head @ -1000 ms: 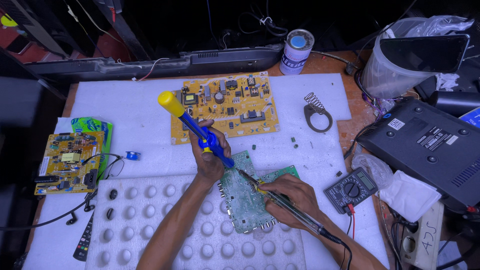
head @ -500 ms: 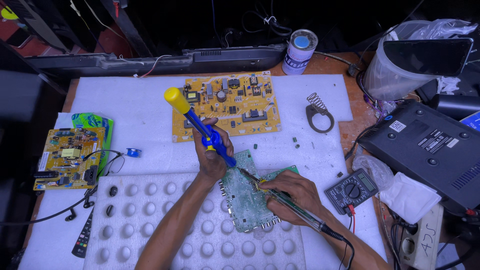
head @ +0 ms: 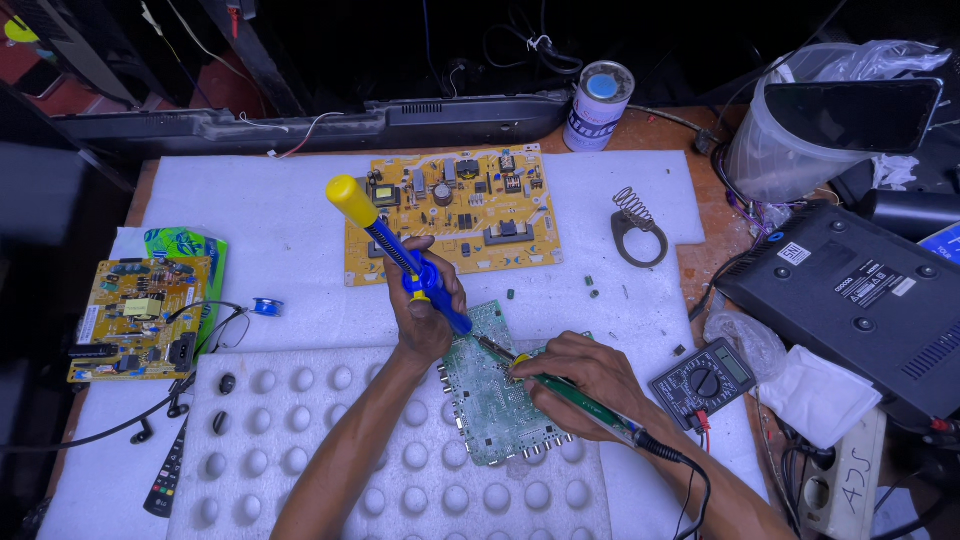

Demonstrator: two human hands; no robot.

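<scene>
The right hand [head: 580,378] has its fingers closed like a pen grip around a green-handled soldering iron [head: 570,395], its tip just past the fingertips and touching the green circuit board [head: 495,400]. The board lies flat on white foam, under and between both hands; it looks light, thin and stiff, with fragile parts on top, so it is best held by its bare edges. Just beyond, the left hand [head: 425,310] is wrapped tight around a blue suction pump [head: 400,255] with a yellow knob, nozzle pointing down beside the iron's tip. Farther off, past the left fingers, lies a yellow circuit board [head: 450,215]. A multimeter [head: 703,382] sits right of the right hand.
</scene>
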